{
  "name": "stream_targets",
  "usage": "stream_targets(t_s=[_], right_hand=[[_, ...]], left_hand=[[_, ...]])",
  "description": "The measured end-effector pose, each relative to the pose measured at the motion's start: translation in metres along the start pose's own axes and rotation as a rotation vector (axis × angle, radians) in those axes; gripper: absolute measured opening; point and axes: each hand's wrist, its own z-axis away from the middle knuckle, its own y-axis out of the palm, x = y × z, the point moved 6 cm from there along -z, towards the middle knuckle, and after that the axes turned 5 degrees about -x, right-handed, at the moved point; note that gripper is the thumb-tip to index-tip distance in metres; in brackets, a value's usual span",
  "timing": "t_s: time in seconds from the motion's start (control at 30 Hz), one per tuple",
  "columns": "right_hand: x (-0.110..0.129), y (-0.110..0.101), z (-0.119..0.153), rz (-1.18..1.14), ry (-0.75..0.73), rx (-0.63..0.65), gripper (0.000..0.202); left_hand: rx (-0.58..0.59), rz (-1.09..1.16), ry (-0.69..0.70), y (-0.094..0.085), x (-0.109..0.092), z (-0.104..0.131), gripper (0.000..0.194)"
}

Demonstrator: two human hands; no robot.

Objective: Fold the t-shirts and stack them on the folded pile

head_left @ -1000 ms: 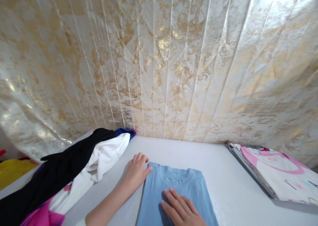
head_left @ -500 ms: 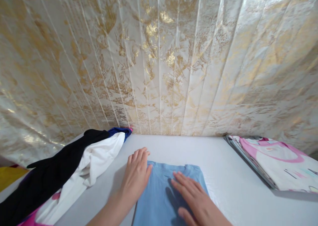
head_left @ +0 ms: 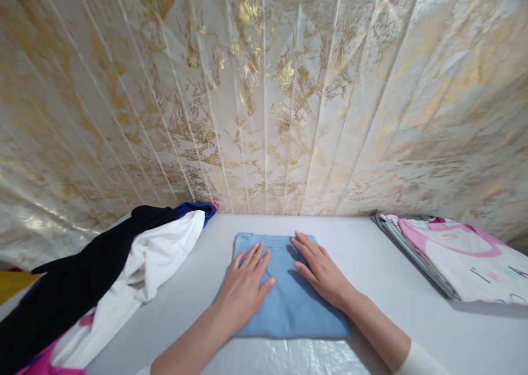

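1. Clock positions were read from the folded light-blue fabric garment (head_left: 295, 314), with 12 at the far edge. It lay flat on the pale, smooth-topped bench (head_left: 350, 229), between the other clothes.
2. The left hand (head_left: 244, 290) rested palm down on the garment's 10 o'clock part, its fingers straight and slightly apart.
3. The right hand (head_left: 322, 270) was at 1 o'clock, fingers extended and thumb apart, fingertips at the far edge; full palm contact could not be told.
4. At 9 o'clock lay a loose heap: a black cloth garment (head_left: 99, 259) beside a crumpled white cloth garment (head_left: 165, 251), with blue fabric (head_left: 196, 209) at its far end.
5. At 3 o'clock, a folded stack bore a white printed shirt with pink neckline (head_left: 457, 254) on top.
6. A gold-patterned, shiny whitish sheet (head_left: 264, 133) hung at 12.
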Motion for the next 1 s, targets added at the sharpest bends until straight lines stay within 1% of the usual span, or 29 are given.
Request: stream_targets(t_s=[0.07, 0.13, 0.2, 0.27, 0.37, 0.47, 0.57, 0.67, 0.77, 0.83, 0.93, 1.0], right_hand=[[-0.014, -0.015, 0.001, -0.099, 0.104, -0.125, 0.047], [-0.026, -0.025, 0.017, -0.169, 0.22, -0.18, 0.041], [-0.032, -0.03, 0.04, -0.203, 0.312, -0.152, 0.036], [-0.03, -0.031, 0.066, -0.247, 0.361, -0.101, 0.033], [-0.017, -0.034, 0.093, -0.38, 0.387, -0.05, 0.03], [-0.004, -0.039, 0.102, -0.498, 0.411, -0.046, 0.031], [0.002, -0.041, 0.101, -0.581, 0.421, -0.057, 0.036], [0.003, -0.037, 0.098, -0.603, 0.438, -0.031, 0.036], [-0.001, -0.032, 0.099, -0.549, 0.458, -0.018, 0.031], [-0.005, -0.031, 0.101, -0.504, 0.467, -0.02, 0.03], [-0.01, -0.034, 0.103, -0.483, 0.468, -0.038, 0.033], [-0.013, -0.039, 0.104, -0.482, 0.467, -0.074, 0.034]], left_hand=[[-0.002, 0.026, 0.015, -0.006, -0.001, -0.006, 0.049], [0.024, 0.091, 0.105, -0.013, -0.016, -0.009, 0.047], [0.08, 0.17, 0.233, -0.02, -0.038, -0.01, 0.05], [0.141, 0.235, 0.325, -0.023, -0.059, -0.015, 0.05], [0.186, 0.302, 0.363, -0.019, -0.077, -0.027, 0.047], [0.203, 0.326, 0.349, -0.006, -0.081, -0.034, 0.051], [0.218, 0.304, 0.336, 0.003, -0.079, -0.033, 0.054], [0.217, 0.289, 0.332, 0.004, -0.079, -0.03, 0.053], [0.208, 0.297, 0.316, 0.003, -0.079, -0.03, 0.052], [0.211, 0.304, 0.305, 0.004, -0.079, -0.03, 0.052], [0.19, 0.326, 0.304, 0.006, -0.077, -0.03, 0.052], [0.172, 0.337, 0.309, 0.005, -0.077, -0.03, 0.052]])
